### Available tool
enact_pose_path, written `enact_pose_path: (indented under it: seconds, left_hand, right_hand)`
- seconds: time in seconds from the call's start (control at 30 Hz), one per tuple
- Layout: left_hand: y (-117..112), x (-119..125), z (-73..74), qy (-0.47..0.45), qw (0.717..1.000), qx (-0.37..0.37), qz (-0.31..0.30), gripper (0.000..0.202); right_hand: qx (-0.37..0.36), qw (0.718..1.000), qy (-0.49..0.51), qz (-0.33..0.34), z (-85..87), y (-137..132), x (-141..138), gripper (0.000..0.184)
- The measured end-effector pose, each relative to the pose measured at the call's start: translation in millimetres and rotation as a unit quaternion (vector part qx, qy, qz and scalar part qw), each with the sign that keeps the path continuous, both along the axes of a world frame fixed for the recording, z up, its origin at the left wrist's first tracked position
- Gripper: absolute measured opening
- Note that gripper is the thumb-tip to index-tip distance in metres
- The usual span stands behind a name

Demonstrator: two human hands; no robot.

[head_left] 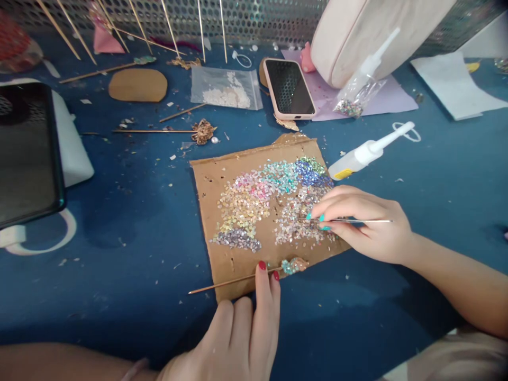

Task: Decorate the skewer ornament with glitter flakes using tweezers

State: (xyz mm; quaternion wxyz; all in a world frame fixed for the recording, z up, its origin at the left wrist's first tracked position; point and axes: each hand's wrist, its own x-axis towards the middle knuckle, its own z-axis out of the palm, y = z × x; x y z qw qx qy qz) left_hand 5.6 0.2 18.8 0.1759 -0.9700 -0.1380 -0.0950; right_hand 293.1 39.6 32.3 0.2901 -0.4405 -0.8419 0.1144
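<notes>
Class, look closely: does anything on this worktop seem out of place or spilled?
Yes: pale flecks are strewn over the blue table, and a white bead lies loose beside a gold-brown ornament. They look stray because the coloured chips are grouped in patches on the cardboard. I see no clear damage.

The right hand (381, 238) covers the right corner of the cardboard (204, 201) and some chips (289, 233); its thin tool's (373, 220) tip is too small to make out. At the cardboard's near edge, the left hand (234, 344) hides part of a stick (222, 284). Left of the cardboard, a black device (27, 153) is cut off. Beyond it, skewers (223, 32) and a pale bag (357, 32) leave the top edge.
</notes>
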Motion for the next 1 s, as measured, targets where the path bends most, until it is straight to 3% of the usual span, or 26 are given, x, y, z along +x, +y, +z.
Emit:
enact_pose_path:
  seconds: [0.43, 1.0]
  left_hand:
    - [1.5, 1.6, 5.7, 0.030, 0.999, 0.034, 0.010, 0.049]
    - [-1.4, 2.7, 4.1, 0.018, 0.999, 0.023, 0.024, 0.046]
  right_hand:
    - [-0.001, 1.000, 0.018, 0.014, -0.3, 0.0, -5.4, 0.013]
    - [-0.015, 0.999, 0.045, 0.023, -1.3, -0.3, -5.6, 0.013]
